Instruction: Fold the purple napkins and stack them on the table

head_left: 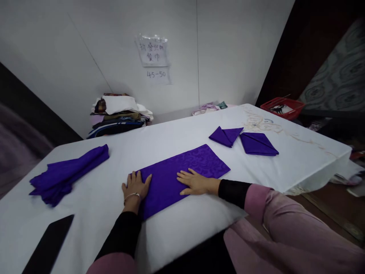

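A purple patterned cloth (171, 171), folded into a long rectangle, lies flat in front of me on the white-covered table (185, 228). Its left end is under my left hand (136, 189), whose fingers are spread and which wears a thin bracelet. My right hand (195, 182) rests flat near the middle of the cloth, fingers apart. Beyond the cloth's right end are two folded purple pieces, one with a pointed shape (226, 136) and one beside it (258, 144). A loosely bunched purple cloth (70, 171) lies to the left.
A dark flat object (49, 243) lies at the near left of the table. Stacked fabrics (119, 114) stand against the wall behind. Handwritten paper signs (154, 55) hang on that wall. A red basket (282, 107) is beyond the table's far right edge.
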Action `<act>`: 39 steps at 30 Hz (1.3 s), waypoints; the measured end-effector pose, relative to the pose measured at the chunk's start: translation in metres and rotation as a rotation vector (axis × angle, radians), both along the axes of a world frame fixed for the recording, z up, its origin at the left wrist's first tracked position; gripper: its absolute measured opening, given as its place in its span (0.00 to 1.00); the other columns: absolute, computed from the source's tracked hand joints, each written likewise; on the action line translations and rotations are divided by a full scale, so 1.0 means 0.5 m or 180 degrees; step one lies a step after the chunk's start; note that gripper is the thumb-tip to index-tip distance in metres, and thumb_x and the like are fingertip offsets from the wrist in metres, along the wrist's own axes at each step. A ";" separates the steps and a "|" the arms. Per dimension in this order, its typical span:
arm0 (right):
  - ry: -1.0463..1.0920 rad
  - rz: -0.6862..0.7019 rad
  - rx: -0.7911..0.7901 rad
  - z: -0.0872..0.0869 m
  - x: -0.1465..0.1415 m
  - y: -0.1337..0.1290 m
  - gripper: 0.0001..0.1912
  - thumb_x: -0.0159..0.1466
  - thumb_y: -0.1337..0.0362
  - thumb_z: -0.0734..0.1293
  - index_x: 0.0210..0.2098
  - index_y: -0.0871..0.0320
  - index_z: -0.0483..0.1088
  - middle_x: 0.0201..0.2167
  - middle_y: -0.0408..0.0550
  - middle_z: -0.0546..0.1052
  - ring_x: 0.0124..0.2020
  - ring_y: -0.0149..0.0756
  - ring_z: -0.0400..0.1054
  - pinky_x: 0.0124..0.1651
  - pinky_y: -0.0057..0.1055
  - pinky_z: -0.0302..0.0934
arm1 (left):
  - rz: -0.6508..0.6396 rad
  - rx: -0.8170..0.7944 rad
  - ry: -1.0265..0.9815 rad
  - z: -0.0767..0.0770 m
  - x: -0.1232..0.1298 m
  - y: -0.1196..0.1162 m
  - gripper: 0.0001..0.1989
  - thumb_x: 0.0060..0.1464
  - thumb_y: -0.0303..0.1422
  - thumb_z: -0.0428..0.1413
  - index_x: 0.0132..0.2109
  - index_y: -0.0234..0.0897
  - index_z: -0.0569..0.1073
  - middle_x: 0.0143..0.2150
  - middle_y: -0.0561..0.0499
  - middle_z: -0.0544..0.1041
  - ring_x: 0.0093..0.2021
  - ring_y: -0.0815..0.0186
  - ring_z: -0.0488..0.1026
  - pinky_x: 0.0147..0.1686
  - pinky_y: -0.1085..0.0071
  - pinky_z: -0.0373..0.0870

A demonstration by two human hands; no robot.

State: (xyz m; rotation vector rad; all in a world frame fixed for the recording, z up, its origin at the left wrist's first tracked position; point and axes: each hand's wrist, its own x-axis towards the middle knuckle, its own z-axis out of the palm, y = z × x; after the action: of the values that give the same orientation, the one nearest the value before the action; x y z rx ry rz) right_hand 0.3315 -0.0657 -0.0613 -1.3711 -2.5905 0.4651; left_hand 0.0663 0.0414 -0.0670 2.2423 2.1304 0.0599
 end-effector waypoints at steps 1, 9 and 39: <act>-0.0027 -0.0030 -0.0005 -0.005 0.012 -0.009 0.41 0.62 0.39 0.47 0.65 0.58 0.44 0.66 0.52 0.45 0.66 0.43 0.35 0.64 0.47 0.27 | -0.0008 0.0007 0.0001 0.000 0.000 0.000 0.40 0.53 0.54 0.33 0.64 0.30 0.53 0.67 0.41 0.48 0.66 0.53 0.42 0.59 0.46 0.44; -0.0648 -0.1934 0.0080 -0.008 0.288 -0.046 0.39 0.63 0.41 0.45 0.64 0.60 0.47 0.65 0.57 0.47 0.66 0.49 0.38 0.62 0.53 0.34 | 0.0026 -0.0043 0.0000 0.007 0.004 -0.001 0.40 0.54 0.54 0.32 0.64 0.30 0.51 0.68 0.42 0.47 0.66 0.54 0.41 0.60 0.47 0.44; -0.0310 -0.0443 0.0339 -0.033 -0.017 -0.093 0.39 0.63 0.40 0.46 0.65 0.59 0.45 0.66 0.54 0.47 0.66 0.47 0.36 0.63 0.52 0.31 | -0.0492 -0.0165 0.0027 -0.003 0.058 -0.218 0.38 0.55 0.55 0.33 0.65 0.36 0.49 0.68 0.46 0.44 0.67 0.54 0.38 0.61 0.47 0.37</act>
State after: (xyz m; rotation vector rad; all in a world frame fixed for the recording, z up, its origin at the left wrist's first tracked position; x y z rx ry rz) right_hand 0.3230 -0.1122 -0.0776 -1.5597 -2.5306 0.2414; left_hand 0.0950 -0.0678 -0.0684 2.3723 1.9313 -0.0105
